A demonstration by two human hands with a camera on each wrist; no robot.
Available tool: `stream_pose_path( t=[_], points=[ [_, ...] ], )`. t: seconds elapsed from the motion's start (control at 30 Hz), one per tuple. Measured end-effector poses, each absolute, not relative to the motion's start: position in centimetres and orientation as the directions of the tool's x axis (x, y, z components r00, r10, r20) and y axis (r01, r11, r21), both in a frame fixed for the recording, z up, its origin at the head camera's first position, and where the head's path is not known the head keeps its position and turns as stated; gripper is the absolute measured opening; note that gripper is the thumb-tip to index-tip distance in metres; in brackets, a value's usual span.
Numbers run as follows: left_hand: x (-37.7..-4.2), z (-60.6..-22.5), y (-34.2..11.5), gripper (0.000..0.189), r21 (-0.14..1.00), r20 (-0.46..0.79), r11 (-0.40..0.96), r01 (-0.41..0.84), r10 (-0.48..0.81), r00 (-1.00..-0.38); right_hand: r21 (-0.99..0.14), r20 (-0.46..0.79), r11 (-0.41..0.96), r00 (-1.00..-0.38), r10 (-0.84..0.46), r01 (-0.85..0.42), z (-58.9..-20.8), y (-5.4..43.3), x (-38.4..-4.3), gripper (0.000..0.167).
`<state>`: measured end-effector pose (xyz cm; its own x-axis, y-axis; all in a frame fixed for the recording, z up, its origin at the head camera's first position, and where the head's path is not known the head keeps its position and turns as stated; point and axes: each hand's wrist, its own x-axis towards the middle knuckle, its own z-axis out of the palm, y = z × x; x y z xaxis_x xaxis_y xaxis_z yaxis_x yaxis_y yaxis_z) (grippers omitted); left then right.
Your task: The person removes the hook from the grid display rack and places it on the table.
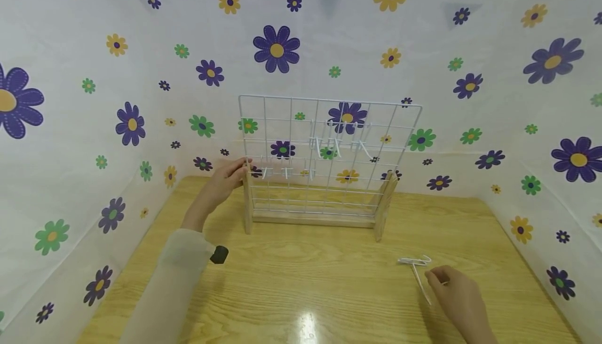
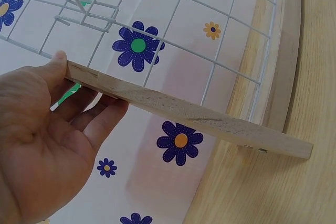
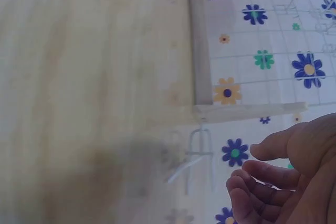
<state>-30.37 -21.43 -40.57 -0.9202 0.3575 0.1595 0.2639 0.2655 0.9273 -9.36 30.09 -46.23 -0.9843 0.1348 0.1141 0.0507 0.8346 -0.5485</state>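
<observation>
i have left hand (image 2: 58, 135) gripping grained wooden upright (image 2: 194, 115) of white wire grid (image 1: 324, 160); right hand (image 1: 458, 293) loosely curled, nothing visible inside, near white hook (image 1: 421, 284).

You are facing a white grid (image 1: 329, 101) of thin wire, looking like metal under a smooth, faintly shiny coating, at the centre of the head view. The hooks (image 1: 362, 147) on it are showing the same slick white finish, as is the loose hardware (image 1: 414, 262) at the lower right. The stand (image 1: 315, 219) is looking like pale, matt wood; in the left wrist view, its upright is displaying bare, slightly rough grain. Your surface (image 1: 263, 281) is presenting smooth wood grain, its gloss returning a bright glare at the bottom centre. The flowered backdrop (image 1: 357, 30) is resembling thin, matt sheeting, creasing at lower left. Your sleeve (image 1: 171, 281) is appearing as soft, matt cloth.
</observation>
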Motion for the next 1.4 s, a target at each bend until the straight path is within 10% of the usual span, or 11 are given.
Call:
stream_pose_path(
  t=[1.4],
  points=[
    [-30.4,-40.8,-21.4,0.055,0.936,0.150,0.250,0.247,0.351,-0.924,-0.504,0.675,0.745,-0.738,0.023,-0.438,-31.7,19.9,-16.9,0.022]
  ],
)
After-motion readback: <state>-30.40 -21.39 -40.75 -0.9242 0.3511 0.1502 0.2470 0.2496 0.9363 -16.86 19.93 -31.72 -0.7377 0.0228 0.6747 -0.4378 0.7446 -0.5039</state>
